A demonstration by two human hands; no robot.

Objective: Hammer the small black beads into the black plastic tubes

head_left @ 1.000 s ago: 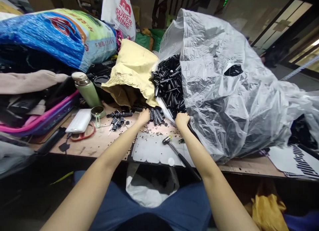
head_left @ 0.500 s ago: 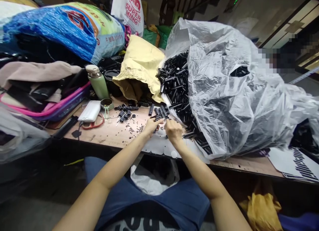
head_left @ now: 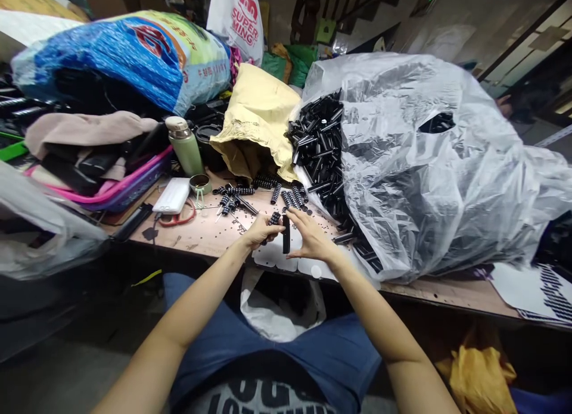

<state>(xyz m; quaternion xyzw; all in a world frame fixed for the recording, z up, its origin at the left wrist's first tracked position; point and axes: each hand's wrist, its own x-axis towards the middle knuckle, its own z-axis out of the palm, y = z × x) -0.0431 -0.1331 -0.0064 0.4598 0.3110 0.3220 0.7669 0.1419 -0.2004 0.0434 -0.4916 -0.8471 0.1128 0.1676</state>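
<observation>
My right hand (head_left: 310, 240) holds a short black tube (head_left: 286, 234) upright near the front edge of the wooden table (head_left: 210, 238), pinched between thumb and fingers. Beside it, my left hand (head_left: 261, 230) is closed on a small black ribbed piece (head_left: 274, 218), touching the tube's top. Just behind the hands lie several black ribbed parts (head_left: 290, 198) and tiny black bits scattered on the table. A big clear plastic bag (head_left: 424, 164) full of black tubes (head_left: 319, 146) opens toward my right hand.
A yellow paper sack (head_left: 257, 119) lies behind the parts. Left of it stand a green flask (head_left: 184, 146), its cup (head_left: 199, 183), a white power bank (head_left: 172, 195) and red scissors (head_left: 179, 217). A pink basket (head_left: 116, 187) with clothes and a blue woven bag (head_left: 134, 56) crowd the left. A white bag (head_left: 281, 310) hangs under the table.
Both hands drew back from the tube pile and ribbed parts toward the table's front edge. The right hand now holds a tube upright, the left brings a ribbed piece to it. The view shifted.
</observation>
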